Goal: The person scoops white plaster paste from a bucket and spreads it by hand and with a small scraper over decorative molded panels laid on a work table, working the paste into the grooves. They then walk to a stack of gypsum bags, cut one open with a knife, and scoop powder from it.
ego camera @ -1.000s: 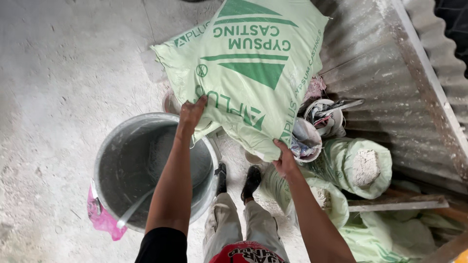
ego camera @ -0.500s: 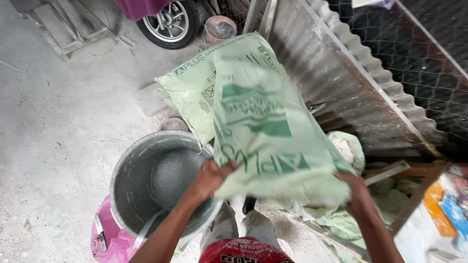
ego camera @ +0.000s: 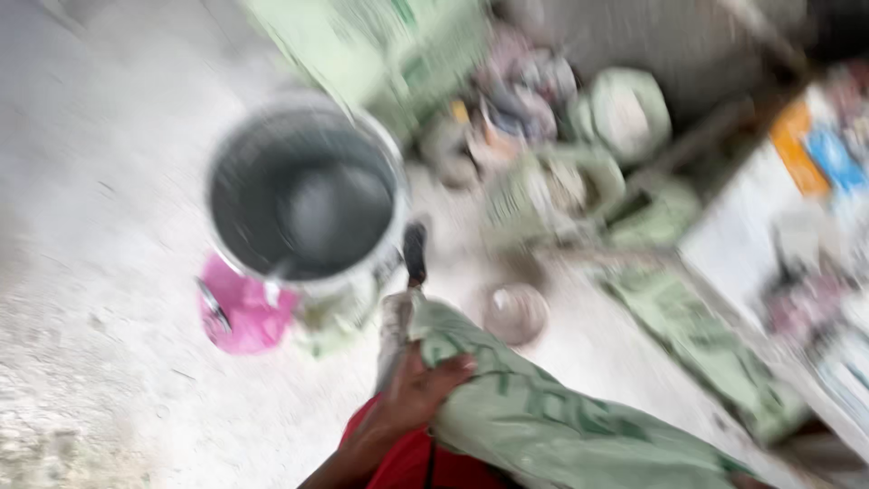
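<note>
The view is strongly motion-blurred. A pale green printed sack (ego camera: 561,417) lies across my lap at the bottom, running from centre to lower right. My left hand (ego camera: 418,391) grips its near end, fingers curled over the edge. My right hand is out of sight beyond the bottom right corner. A large grey metal bucket (ego camera: 395,213) stands on the concrete floor in front of me, with a dark grey mass inside. My dark shoe (ego camera: 415,254) is just right of the bucket.
A pink container (ego camera: 246,315) sits against the bucket's lower left. A small round bowl (ego camera: 514,313) lies on the floor by my leg. More green sacks (ego camera: 389,45) and open bags (ego camera: 625,113) crowd the upper right, before a corrugated wall.
The sack, held up high over the bucket before, has come down onto my lap. The camera has swung downward and to the right, and my right hand has left the view.
</note>
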